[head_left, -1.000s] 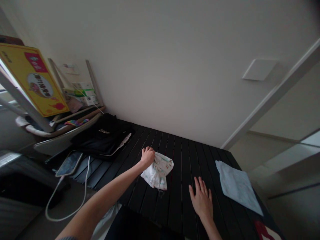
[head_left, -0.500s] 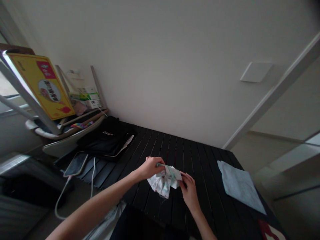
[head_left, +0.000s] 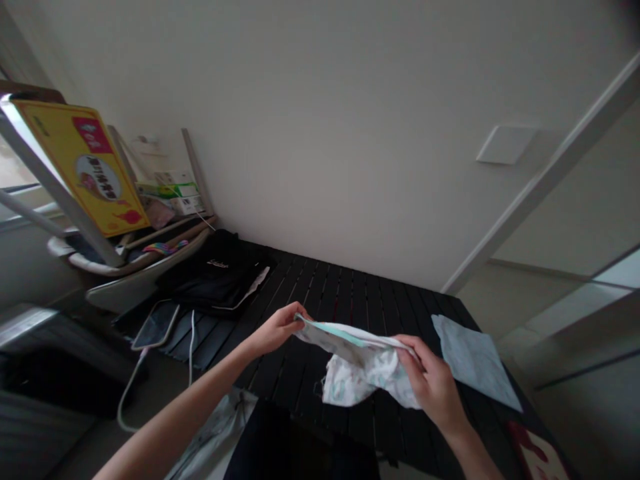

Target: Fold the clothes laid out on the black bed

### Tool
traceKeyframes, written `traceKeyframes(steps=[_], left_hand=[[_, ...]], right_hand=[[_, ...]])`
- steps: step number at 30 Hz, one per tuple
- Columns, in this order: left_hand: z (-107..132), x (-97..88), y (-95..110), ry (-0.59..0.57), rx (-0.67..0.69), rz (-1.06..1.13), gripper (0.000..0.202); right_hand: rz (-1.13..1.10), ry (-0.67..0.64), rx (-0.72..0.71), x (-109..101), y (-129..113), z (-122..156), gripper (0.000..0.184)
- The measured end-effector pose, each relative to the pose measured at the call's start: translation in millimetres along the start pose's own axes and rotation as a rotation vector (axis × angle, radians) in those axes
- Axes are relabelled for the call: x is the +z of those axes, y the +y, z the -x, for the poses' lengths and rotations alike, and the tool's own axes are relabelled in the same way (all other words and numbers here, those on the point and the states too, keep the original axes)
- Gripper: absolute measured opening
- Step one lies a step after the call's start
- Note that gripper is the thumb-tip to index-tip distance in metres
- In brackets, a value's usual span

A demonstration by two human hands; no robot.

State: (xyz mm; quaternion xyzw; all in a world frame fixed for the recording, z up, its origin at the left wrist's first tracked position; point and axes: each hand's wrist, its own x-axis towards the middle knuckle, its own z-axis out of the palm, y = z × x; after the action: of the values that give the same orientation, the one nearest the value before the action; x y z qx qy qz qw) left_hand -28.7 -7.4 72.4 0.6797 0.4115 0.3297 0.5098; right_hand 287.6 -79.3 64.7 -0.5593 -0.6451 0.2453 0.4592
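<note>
Pulling lightly and evenly from both sides seemed the surest way for you to hold the upper edge of the patterned cloth (head_left: 373, 363) straight, without twisting it, above the table's (head_left: 310, 287) middle. At the table's left end lay a phone (head_left: 156, 325), then a black bag (head_left: 215, 270). Just left of the table's middle, your left hand (head_left: 283, 327) pinched the cloth's left tip, thumb and fingers brought down to the fabric's thickness. Between your hands the lower part hung in loose folds; whether they touched the table could not be told. Right of the table's middle, your right hand (head_left: 433, 380) gripped the same edge, thumb on the near side, fingers curled behind and partly hidden, with hardly any gap. Toward the table's right end lay a grey-blue cloth (head_left: 477, 363).
</note>
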Motion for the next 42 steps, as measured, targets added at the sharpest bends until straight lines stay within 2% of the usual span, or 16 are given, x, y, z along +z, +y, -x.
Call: traceKeyframes(steps=[3,7,10,13,15,16,18,20,22,24,27,30,32,34,39,42], left_hand=[[10.3,0.4,15.5,0.078,0.018,-0.081,0.015],[17.1,-7.8,37.9,0.081,0.004,-0.163,0.028],[3.7,-23.0,42.4,-0.083,0.019,-0.338,0.037],[-29.3,-37.9,31.8,-0.238,0.028,-0.524,0.039],[-58.9,-42.4,20.5,-0.219,0.055,-0.634,0.034],[-74.2,-42.1,14.7,-0.173,0.073,-0.702,0.033],[-102.2,-35.8,3.7,-0.026,0.097,-0.860,0.039],[-121.8,-22.1,-7.0,0.114,0.096,-0.972,0.045],[-129.8,-1.8,-20.4,0.186,0.079,-1.008,0.048],[-125.7,22.9,-39.4,0.194,0.059,-1.017,0.048],[-103.4,59.8,-80.2,0.136,0.017,-1.034,0.040],[-78.1,82.8,-123.9,0.110,-0.110,-1.078,0.048],[-69.3,85.7,-144.3,0.121,-0.122,-1.123,0.054],[-69.7,80.3,-153.9,0.142,-0.102,-1.148,0.056],[-84.2,63.0,-148.9,0.189,-0.151,-1.150,0.058],[-76.4,65.1,-146.6,0.253,-0.162,-1.164,0.058]], right_hand=[[-0.112,-0.197,0.118,-20.6,-23.9,5.2,0.033],[-0.257,-0.362,0.221,-40.6,-43.5,-0.6,0.034],[-0.306,-0.437,0.269,-42.3,-30.7,-18.6,0.035],[-0.217,-0.489,0.270,-32.0,8.2,-48.3,0.040],[0.008,-0.395,0.211,-20.1,39.8,-72.2,0.047],[0.178,-0.257,0.187,-12.9,54.4,-83.8,0.051],[0.305,-0.078,0.172,3.6,77.4,-102.9,0.055],[0.389,0.068,0.142,22.8,91.3,-111.9,0.060],[0.452,0.131,0.078,44.8,99.8,-108.4,0.062],[0.477,0.097,-0.004,68.5,108.9,-93.6,0.054],[0.549,-0.024,-0.135,102.2,131.0,-60.0,0.045],[0.718,-0.092,-0.115,125.4,156.4,-28.5,0.051],[0.807,-0.112,-0.052,133.1,167.8,-15.2,0.057],[0.866,-0.102,-0.008,136.1,172.2,-8.5,0.061],[0.911,0.039,0.066,137.9,167.3,-1.9,0.070],[0.915,0.106,0.093,138.0,167.2,4.7,0.073]])
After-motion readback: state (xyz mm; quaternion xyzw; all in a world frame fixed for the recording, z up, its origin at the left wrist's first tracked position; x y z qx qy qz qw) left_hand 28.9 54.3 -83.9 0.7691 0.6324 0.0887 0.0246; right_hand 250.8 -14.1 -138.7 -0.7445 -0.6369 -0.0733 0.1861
